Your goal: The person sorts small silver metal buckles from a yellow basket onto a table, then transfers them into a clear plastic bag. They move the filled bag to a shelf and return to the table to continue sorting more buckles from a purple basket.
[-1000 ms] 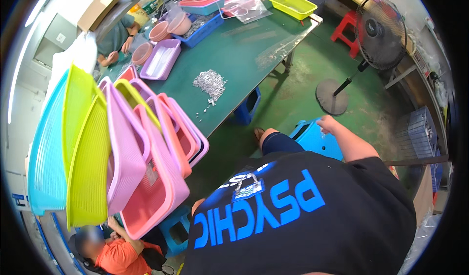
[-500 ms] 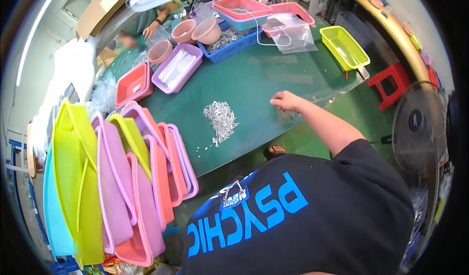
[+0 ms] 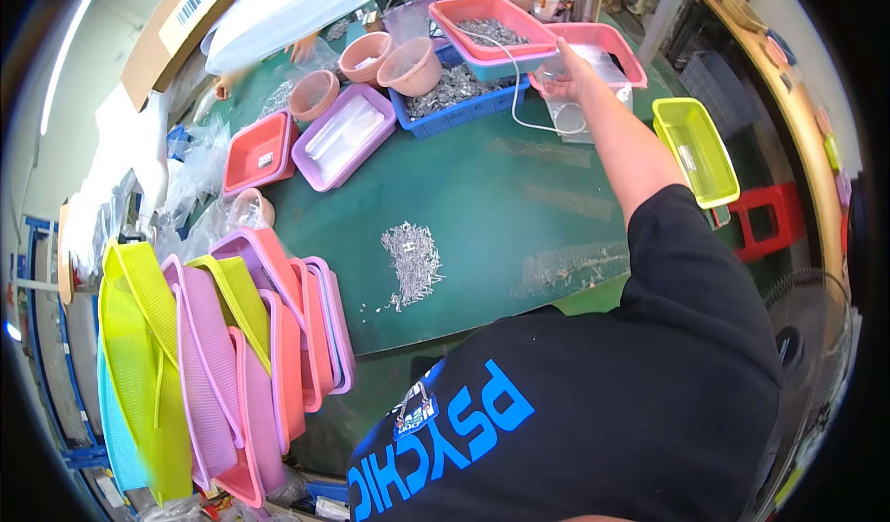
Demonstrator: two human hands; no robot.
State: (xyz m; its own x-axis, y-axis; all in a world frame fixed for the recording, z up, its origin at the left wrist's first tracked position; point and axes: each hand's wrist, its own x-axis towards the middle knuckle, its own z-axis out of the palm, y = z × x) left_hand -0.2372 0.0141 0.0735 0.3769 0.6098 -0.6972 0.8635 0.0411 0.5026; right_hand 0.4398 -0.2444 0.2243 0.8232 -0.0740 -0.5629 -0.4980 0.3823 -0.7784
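My right hand [image 3: 568, 75] is stretched out to the far side of the green table [image 3: 482, 216]. It is at the clear plastic bags [image 3: 570, 119], beside a stack of baskets topped by a pink basket [image 3: 491, 31] of small metal parts. Its fingers look spread apart, partly smeared; whether they touch the bag I cannot tell. Behind the hand stands another pink basket [image 3: 612, 44] with clear bags in it. Nearer me lies a loose pile of small silvery metal pieces [image 3: 413, 262]. My left hand does not show.
A blue crate [image 3: 445, 123] of metal parts, peach tubs [image 3: 408, 66] and a purple tray [image 3: 343, 142] stand at the back. A white cord [image 3: 515, 95] hangs near the crate. Nested colored baskets [image 3: 213, 364] crowd the left; a yellow-green basket [image 3: 695, 151] stands right. Another person's hand [image 3: 301, 47] shows far left.
My right hand has moved forward from above the table's near right edge to the bags at the back. My body and the view have shifted with it. The metal pile lies as before.
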